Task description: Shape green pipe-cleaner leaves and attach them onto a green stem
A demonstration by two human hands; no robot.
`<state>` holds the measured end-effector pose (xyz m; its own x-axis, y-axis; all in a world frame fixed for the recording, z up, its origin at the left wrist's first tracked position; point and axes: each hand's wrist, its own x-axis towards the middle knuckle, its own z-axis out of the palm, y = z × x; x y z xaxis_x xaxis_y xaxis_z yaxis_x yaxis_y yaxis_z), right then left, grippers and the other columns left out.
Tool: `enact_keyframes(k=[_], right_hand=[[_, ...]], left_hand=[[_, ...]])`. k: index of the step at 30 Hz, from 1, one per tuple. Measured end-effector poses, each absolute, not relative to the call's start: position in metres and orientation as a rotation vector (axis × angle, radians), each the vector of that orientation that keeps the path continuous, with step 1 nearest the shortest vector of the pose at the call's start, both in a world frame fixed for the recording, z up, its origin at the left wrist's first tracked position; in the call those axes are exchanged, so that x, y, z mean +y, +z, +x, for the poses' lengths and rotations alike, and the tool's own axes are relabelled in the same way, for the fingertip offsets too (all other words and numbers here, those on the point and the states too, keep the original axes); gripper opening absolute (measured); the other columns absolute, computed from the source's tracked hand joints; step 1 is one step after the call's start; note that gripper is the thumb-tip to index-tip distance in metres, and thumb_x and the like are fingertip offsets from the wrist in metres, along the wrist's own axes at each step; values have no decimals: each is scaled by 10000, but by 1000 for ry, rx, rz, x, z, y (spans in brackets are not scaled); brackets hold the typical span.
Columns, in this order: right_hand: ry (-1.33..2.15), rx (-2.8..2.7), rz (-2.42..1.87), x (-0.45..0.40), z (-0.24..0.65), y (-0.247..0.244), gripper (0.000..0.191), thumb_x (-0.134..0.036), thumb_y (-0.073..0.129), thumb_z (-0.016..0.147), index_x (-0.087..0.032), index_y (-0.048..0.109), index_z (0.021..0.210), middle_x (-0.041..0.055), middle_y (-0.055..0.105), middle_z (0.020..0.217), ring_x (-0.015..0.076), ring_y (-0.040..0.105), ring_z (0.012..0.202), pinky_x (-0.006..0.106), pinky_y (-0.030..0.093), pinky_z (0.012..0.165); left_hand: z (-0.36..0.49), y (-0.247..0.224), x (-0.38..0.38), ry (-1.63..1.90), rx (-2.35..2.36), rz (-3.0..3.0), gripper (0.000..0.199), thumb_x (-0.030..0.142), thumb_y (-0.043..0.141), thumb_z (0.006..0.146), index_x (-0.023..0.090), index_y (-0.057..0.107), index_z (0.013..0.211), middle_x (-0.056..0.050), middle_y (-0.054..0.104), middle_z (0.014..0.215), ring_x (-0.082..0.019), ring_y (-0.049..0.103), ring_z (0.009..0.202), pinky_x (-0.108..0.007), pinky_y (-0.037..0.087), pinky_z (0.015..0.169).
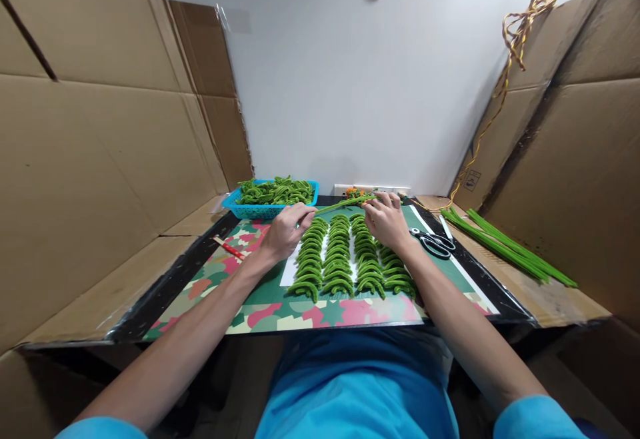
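My left hand (289, 230) is closed round one end of a thin green fuzzy stem (337, 206), which looks like a pipe cleaner. The stem stretches across to my right hand (387, 220), whose fingers are closed at its other end. A bit of orange shows by the right fingertips, too small to name. Below both hands lie several columns of curved green fuzzy pieces (339, 252), partly over white paper. My right hand and forearm hide part of the rightmost columns.
A blue basket (255, 211) heaped with green curved pieces stands at the back left. Scissors (434, 244) lie on the right of the patterned mat (270, 316). Long green stems (515, 246) rest on cardboard further right. A red strip (229, 248) lies at left. Cardboard walls flank both sides.
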<state>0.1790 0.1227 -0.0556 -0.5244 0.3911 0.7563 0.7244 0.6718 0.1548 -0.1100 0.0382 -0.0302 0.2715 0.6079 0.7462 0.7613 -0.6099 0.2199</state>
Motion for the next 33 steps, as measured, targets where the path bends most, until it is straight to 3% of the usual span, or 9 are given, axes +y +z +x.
enact_keyframes(k=[5,11,18,22,26,29,33], right_hand=[[-557,-2150,-847,122,180,-57,273,-149,580,1015,-210,763,1208,102,804,1185,349,546,1327,512,285,1166],[-439,-2077,-808,118,178,-53,444,-151,527,1023,-204,647,1447,102,810,1146,316,616,1249,507,356,1157],[73,-2021,-560,104,176,-46,435,-209,553,972,-233,703,1380,101,724,1448,331,663,1247,522,517,1085],[670,-1858,-371,96,167,-42,533,-340,645,978,-289,633,1509,76,756,1417,332,679,1336,563,444,1202],[1222,-1699,-151,94,155,-39,623,-390,618,967,-300,576,1582,46,702,1500,308,519,1542,577,276,1325],[1332,-1649,-126,93,152,-39,617,-379,536,960,-249,610,1559,48,650,1556,289,422,1608,566,153,1371],[1252,-1832,-165,93,154,-41,737,-279,543,874,-248,554,1611,44,543,1653,282,406,1617,556,215,1367]], left_hand=[[-114,-34,43,-1227,-1280,-2348,467,519,456,1123,192,764,995,-54,787,901,-201,701,837,-341,463,826],[-115,-35,45,-1239,-1312,-2265,411,490,522,1109,196,786,997,-71,829,946,-227,738,886,-376,429,875],[-115,-35,47,-1277,-1362,-2231,376,449,537,1095,191,794,999,-63,812,848,-242,744,841,-393,430,870],[-112,-36,46,-1307,-1374,-2278,371,467,544,1076,200,799,1044,-57,815,851,-246,753,871,-390,447,880],[-110,-35,45,-1386,-1426,-2288,352,477,583,1044,202,802,1039,-58,817,838,-248,752,865,-393,467,904],[-108,-34,43,-1472,-1479,-2292,340,475,604,1031,199,801,1010,-52,816,820,-239,740,823,-392,487,921],[-99,-34,37,-1572,-1528,-2406,364,488,609,1031,186,794,945,-50,814,832,-227,737,816,-352,535,866]])
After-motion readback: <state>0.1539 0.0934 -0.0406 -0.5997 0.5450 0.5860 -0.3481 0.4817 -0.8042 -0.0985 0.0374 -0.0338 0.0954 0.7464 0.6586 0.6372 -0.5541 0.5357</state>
